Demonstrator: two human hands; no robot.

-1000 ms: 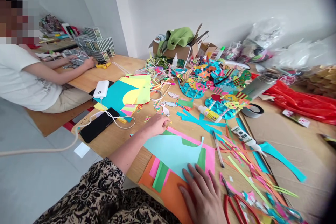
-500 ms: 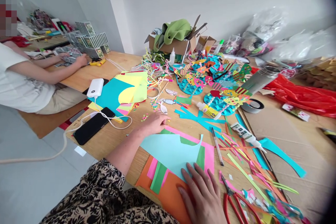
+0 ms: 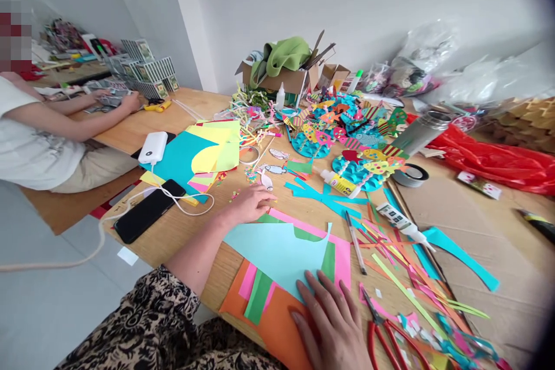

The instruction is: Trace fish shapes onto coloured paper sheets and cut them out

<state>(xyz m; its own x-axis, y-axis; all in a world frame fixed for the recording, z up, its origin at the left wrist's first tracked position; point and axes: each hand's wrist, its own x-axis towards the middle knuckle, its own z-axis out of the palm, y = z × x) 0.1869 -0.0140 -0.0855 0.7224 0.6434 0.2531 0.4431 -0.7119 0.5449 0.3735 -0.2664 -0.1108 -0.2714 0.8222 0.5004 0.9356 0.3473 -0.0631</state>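
Note:
My right hand [image 3: 333, 324] lies flat, fingers spread, on the near edge of a stack of coloured paper: a light blue sheet [image 3: 277, 248] over green, pink and orange sheets [image 3: 277, 324]. My left hand [image 3: 251, 203] rests at the stack's far left corner, fingers curled and pressed down on the wooden table [image 3: 186, 231]; whether it pinches a scrap I cannot make out. A paper fish cut-out [image 3: 265, 180] lies just beyond its fingertips.
Red-handled scissors [image 3: 385, 335], a pen [image 3: 355, 243], glue bottles [image 3: 403, 222] and paper strips lie to the right. A phone [image 3: 150, 210] and power bank [image 3: 152, 148] sit left. Paper fish crafts [image 3: 347, 139] and a cardboard box [image 3: 281, 78] stand behind. Another person [image 3: 39, 139] works at the far left.
The view shifted slightly. My left hand slid a little towards me along the sheet's corner; my right hand stays flat on the paper.

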